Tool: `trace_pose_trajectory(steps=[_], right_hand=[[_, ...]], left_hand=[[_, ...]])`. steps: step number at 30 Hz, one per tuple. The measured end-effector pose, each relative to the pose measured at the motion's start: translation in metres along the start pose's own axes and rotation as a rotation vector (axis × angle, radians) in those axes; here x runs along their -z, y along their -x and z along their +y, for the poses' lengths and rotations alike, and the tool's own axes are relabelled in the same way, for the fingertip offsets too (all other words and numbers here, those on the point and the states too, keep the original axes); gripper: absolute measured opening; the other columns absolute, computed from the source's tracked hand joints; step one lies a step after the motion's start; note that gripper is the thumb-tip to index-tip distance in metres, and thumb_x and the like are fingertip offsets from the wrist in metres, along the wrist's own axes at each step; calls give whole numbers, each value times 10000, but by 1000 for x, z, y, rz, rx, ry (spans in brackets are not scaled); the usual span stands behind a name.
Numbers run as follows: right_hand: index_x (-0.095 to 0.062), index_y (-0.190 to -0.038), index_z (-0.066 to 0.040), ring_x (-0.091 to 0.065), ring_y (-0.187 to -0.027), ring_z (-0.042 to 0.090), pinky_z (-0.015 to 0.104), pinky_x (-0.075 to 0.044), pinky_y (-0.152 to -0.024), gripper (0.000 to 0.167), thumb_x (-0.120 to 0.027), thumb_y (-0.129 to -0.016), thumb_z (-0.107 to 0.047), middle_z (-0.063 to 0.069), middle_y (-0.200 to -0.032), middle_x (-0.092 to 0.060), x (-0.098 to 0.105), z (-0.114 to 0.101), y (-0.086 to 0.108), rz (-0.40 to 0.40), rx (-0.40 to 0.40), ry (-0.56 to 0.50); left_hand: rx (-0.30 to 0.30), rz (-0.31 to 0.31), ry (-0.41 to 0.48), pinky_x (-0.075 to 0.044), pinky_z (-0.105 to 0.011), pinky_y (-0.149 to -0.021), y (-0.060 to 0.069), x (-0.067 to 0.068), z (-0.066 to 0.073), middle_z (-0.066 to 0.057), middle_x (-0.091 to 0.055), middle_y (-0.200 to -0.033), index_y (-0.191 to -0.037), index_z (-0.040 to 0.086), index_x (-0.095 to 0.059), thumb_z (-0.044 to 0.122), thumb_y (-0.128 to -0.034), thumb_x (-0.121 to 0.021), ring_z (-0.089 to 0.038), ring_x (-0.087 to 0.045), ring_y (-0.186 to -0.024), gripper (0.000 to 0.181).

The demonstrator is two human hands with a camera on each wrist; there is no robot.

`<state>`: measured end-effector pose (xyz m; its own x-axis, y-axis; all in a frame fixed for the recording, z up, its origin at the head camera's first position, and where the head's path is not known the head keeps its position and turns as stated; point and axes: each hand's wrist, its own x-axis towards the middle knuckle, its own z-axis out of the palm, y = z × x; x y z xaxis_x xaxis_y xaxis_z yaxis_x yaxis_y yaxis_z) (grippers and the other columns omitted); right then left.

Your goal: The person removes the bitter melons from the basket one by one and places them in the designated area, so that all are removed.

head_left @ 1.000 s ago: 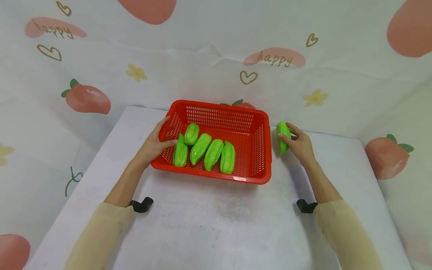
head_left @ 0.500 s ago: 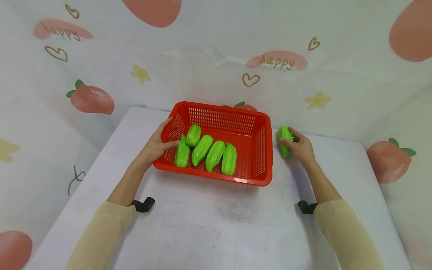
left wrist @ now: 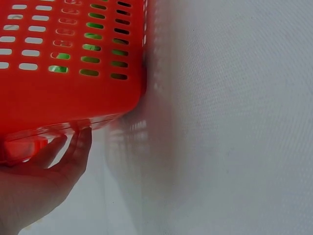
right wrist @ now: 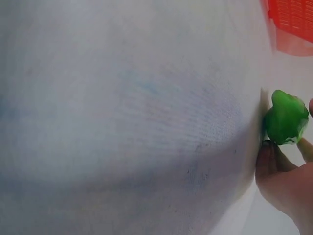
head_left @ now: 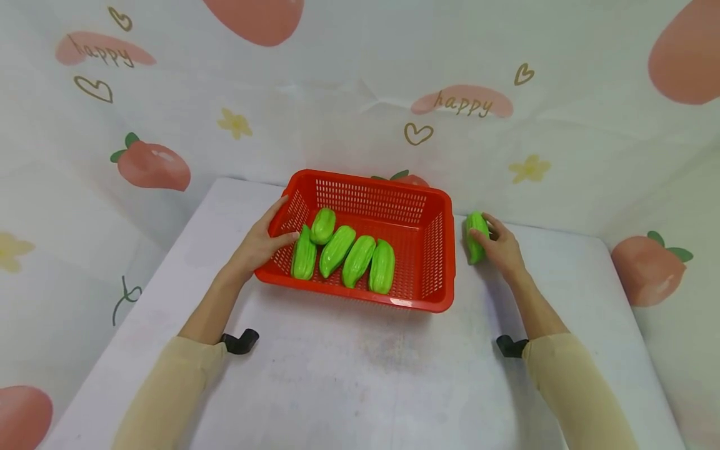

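Observation:
A red perforated plastic basket [head_left: 354, 294] stands on the table, several green ridged bitter melons [head_left: 338, 249] lying in its left and front part. My left hand [head_left: 255, 245] grips the basket's left side, thumb over the rim, other fingers along the outside. In the left wrist view those fingers [left wrist: 78, 152] touch the red outer wall. Right of the basket, my right hand [head_left: 502, 245] holds another bitter melon [head_left: 475, 237] between thumb and fingers. From the right wrist, that melon [right wrist: 286, 117] shows end-on, low against the table, with fingers at its side.
A white-covered table [head_left: 360, 375] lies under everything. Behind it hangs a white printed cloth [head_left: 337, 75] close to the basket's far rim. A black wrist mount [head_left: 240, 342] sticks out from my left wrist, another mount [head_left: 510, 345] from my right.
The bitter melon in my right hand has come down slightly toward the table. My left hand keeps its hold on the basket. The head view has shifted a little.

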<state>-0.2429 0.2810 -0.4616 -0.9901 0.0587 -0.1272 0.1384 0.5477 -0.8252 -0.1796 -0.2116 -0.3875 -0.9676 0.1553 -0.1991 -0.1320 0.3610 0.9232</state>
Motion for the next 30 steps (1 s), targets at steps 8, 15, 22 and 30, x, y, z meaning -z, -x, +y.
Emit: trace_pose_trajectory(steps=[8,15,22,30], right_hand=[[-286,-1576,-145,-396,-1373,429,551,-332,-1104,739,-592,-975,-448,254,-1528,-366,2,-2,5,9,15,7],[-305,-1565,-117,-405,-1370,424,556,-329,-1104,722,-594,-975,-417,225,-1535,-374,3,-2,8,24,25,-6],[-458,-1486,-89,-501,-1303,363,486,-404,-1062,597,-642,-959,-301,159,-1465,-497,2,-2,10,184,117,-51],[-540,-1413,-34,-540,-1239,353,452,-427,-1050,500,-670,-943,-146,177,-1391,-563,2,-14,20,282,225,-143]], left_hand=[[2,12,-15,-407,-565,-1041,1,-2,2,-196,-267,-1576,-1611,218,-121,210,-974,-620,-399,-398,-1303,809],[7,10,2,-413,-575,-1031,2,-2,2,-205,-271,-1571,-1610,211,-125,188,-973,-616,-403,-401,-1297,805],[4,10,-1,-428,-567,-1019,2,-1,3,-199,-283,-1563,-1610,211,-124,210,-968,-624,-398,-402,-1301,814],[2,11,-1,-426,-566,-1022,1,-1,2,-197,-283,-1564,-1609,209,-125,185,-969,-619,-396,-392,-1309,809]])
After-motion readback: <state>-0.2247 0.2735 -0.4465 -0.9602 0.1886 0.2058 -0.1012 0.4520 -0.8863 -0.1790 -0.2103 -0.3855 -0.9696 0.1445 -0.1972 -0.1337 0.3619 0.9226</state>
